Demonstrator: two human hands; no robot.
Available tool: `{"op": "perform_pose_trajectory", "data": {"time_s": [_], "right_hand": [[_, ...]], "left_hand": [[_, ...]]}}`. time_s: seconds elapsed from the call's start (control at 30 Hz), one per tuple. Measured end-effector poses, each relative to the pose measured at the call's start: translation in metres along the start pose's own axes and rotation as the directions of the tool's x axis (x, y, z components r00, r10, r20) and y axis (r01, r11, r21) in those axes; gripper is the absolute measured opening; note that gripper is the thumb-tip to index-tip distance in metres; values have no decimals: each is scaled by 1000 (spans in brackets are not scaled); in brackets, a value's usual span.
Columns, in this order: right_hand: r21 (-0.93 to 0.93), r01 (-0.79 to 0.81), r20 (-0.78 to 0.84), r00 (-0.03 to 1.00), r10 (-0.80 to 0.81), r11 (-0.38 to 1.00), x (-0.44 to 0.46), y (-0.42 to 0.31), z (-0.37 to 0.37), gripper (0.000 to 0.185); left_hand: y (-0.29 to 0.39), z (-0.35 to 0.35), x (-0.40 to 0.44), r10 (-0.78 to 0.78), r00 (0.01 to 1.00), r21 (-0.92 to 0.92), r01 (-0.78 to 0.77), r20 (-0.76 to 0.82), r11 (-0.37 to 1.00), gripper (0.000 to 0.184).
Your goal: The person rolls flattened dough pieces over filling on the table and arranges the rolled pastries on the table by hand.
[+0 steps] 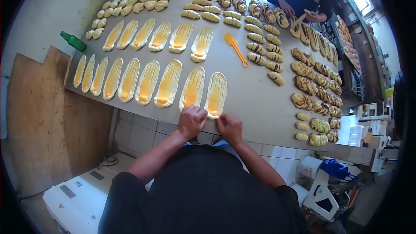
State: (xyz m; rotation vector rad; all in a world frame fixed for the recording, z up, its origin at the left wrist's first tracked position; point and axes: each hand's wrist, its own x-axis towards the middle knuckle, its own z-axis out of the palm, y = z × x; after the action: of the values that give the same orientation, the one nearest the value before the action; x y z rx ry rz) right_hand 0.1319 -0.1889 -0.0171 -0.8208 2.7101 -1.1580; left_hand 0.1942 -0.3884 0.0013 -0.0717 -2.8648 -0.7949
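Two rows of flat oval dough pieces with orange filling and slits lie on the table. At the near edge, my left hand (pixel 192 121) is closed at the lower left end of the rightmost dough piece (pixel 216 93), beside its neighbour (pixel 192 87). My right hand (pixel 230 127) is at the lower right end of the same rightmost piece, its fingers curled together. The fingertips of both hands are too small and hidden to show exactly what they pinch.
An orange spatula (pixel 236 50) lies mid-table. Shaped rolls (pixel 256 37) and twisted loaves (pixel 306 85) fill the right side. A green bottle (pixel 73 41) lies at the left edge. Across the table, a co-worker's hands (pixel 313 16) handle dough strips.
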Motion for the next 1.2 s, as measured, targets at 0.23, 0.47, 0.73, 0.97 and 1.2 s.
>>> {"op": "perform_pose_trajectory", "data": {"time_s": [0.23,0.47,0.73,0.97,1.2], "right_hand": [[-384,255,-73,950,-304,888,20,-12,-14,24],[-111,-68,21,997,71,991,41,19,-8,31],[-142,148,-59,986,-158,979,61,20,-11,28],[-173,204,-71,973,-218,964,81,25,-21,24],[42,11,43,999,-13,999,106,51,-17,30]], "left_hand": [[-17,1,19,128,968,30,-124,-214,992,10],[-27,0,46,-14,995,-31,11,-99,999,14],[-26,2,57,2,996,48,2,-88,999,22],[-22,-4,79,122,963,135,-92,-238,987,29],[-44,3,111,-283,952,-281,306,118,910,34]]}}
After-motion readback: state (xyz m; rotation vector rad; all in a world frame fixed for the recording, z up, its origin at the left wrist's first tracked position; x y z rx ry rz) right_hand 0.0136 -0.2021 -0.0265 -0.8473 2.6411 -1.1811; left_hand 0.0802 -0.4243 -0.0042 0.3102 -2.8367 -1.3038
